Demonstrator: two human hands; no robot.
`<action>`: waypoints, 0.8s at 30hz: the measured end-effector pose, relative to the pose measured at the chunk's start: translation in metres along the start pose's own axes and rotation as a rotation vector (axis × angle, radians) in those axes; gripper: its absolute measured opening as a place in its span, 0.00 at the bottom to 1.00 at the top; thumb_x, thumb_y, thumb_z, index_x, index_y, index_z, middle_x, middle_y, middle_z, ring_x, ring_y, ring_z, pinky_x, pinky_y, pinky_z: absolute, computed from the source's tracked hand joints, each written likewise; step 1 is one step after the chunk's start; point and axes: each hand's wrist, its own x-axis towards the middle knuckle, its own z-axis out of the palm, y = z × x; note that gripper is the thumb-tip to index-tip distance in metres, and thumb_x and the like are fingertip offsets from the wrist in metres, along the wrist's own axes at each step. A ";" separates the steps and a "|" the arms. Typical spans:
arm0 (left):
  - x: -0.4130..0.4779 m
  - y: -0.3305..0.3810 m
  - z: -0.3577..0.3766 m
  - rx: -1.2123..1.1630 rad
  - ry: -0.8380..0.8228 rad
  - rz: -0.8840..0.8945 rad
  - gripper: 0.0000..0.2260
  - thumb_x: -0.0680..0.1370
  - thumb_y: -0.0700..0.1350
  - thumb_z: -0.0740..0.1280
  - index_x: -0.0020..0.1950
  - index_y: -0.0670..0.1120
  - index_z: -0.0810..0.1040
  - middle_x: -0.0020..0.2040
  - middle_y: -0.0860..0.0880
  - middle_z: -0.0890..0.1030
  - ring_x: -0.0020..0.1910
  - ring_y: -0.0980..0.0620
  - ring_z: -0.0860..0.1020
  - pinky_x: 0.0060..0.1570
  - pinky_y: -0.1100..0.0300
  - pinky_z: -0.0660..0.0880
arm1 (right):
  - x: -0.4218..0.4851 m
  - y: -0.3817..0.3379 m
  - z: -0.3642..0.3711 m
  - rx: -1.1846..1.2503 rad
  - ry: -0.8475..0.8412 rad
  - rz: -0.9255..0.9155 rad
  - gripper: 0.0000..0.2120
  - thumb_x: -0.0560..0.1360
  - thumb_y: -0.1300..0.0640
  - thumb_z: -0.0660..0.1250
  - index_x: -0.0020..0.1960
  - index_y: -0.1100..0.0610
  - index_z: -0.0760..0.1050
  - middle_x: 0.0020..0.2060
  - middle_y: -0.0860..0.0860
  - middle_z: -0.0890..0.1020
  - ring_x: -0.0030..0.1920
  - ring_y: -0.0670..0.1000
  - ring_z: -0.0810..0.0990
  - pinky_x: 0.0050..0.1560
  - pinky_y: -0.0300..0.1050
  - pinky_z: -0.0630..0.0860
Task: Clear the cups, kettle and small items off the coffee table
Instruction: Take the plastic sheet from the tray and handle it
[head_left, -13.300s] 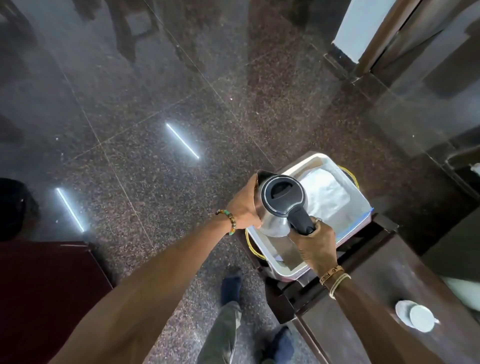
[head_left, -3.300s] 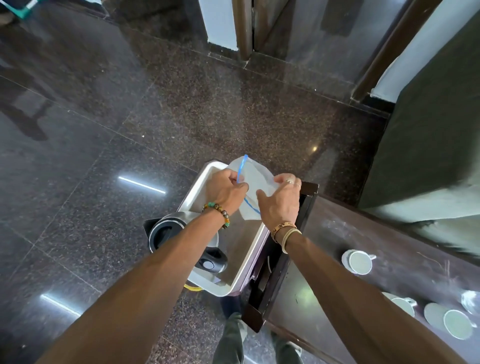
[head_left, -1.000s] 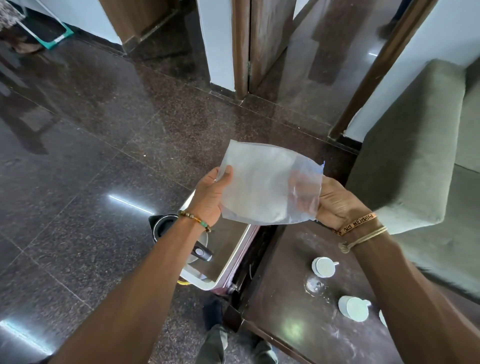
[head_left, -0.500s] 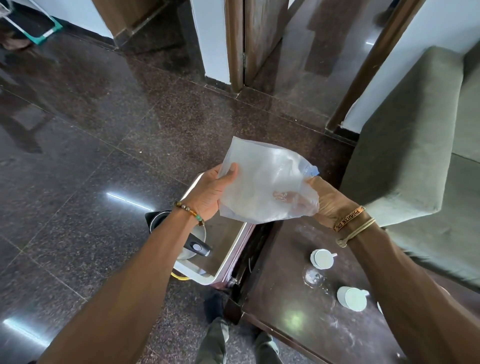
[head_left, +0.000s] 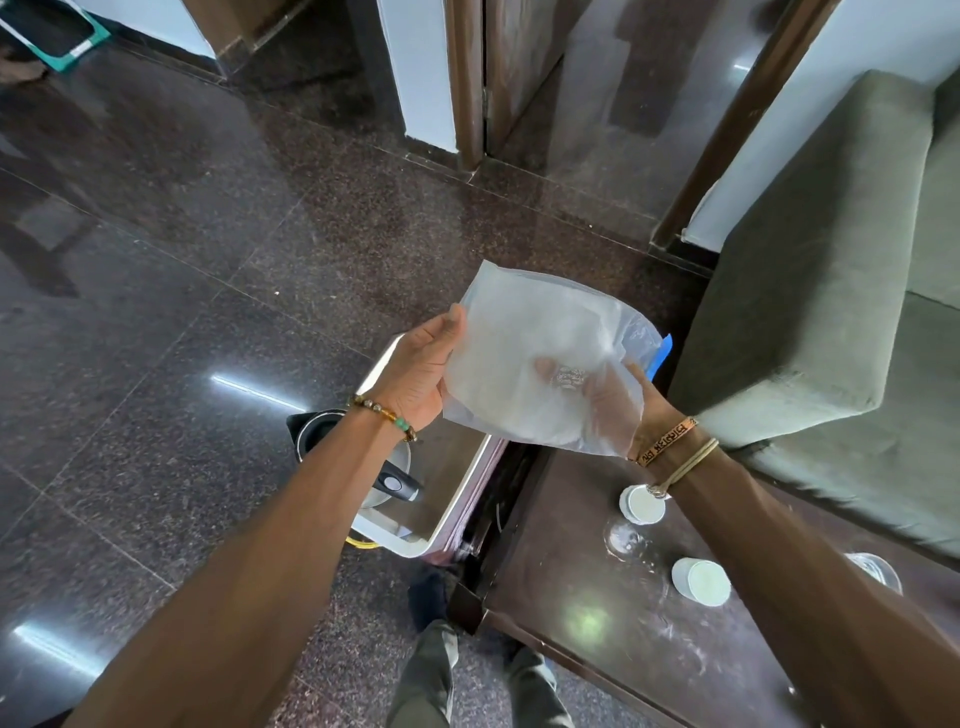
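Note:
I hold a translucent white plastic bag (head_left: 540, 364) with a blue strip above the coffee table's left end. My left hand (head_left: 421, 379) grips its left edge. My right hand (head_left: 608, 400) is inside the bag, seen through the plastic, fingers spread against it. Below, a steel kettle (head_left: 358, 457) with a black lid and handle lies in a white bin (head_left: 447, 525) beside the table. On the dark wooden coffee table (head_left: 597, 623) stand two white cups (head_left: 642, 504) (head_left: 700, 581) and clear glasses (head_left: 623, 538) (head_left: 875, 569).
A grey-green sofa (head_left: 831, 312) runs along the table's far right side. Dark polished stone floor (head_left: 182, 312) spreads to the left. A doorway with wooden frames (head_left: 467, 78) is ahead. My legs (head_left: 467, 675) stand at the table's near corner.
Over the last second my right hand has pushed deeper into the bag, which has puffed open. The earlier frames show the kettle lowered into the bin and the bag lifted out of it.

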 end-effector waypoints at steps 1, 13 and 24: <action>0.000 0.000 -0.001 -0.019 0.015 0.001 0.21 0.79 0.53 0.63 0.66 0.41 0.76 0.63 0.42 0.80 0.63 0.42 0.78 0.62 0.45 0.75 | 0.000 0.000 -0.003 0.071 0.041 0.006 0.16 0.81 0.53 0.66 0.65 0.58 0.79 0.63 0.63 0.80 0.61 0.62 0.81 0.60 0.67 0.77; 0.005 0.018 -0.023 -0.053 0.025 0.128 0.14 0.74 0.53 0.68 0.56 0.48 0.82 0.55 0.40 0.83 0.54 0.40 0.83 0.48 0.50 0.80 | -0.021 -0.015 -0.052 -0.222 0.472 -0.435 0.06 0.74 0.62 0.75 0.50 0.61 0.82 0.49 0.58 0.87 0.44 0.52 0.87 0.44 0.55 0.85; 0.018 0.027 -0.029 0.001 0.036 0.155 0.09 0.81 0.45 0.62 0.54 0.45 0.81 0.52 0.41 0.85 0.51 0.44 0.84 0.46 0.53 0.81 | -0.047 0.000 -0.085 0.523 -0.186 -0.193 0.22 0.81 0.52 0.54 0.72 0.55 0.70 0.59 0.51 0.85 0.41 0.42 0.84 0.43 0.34 0.81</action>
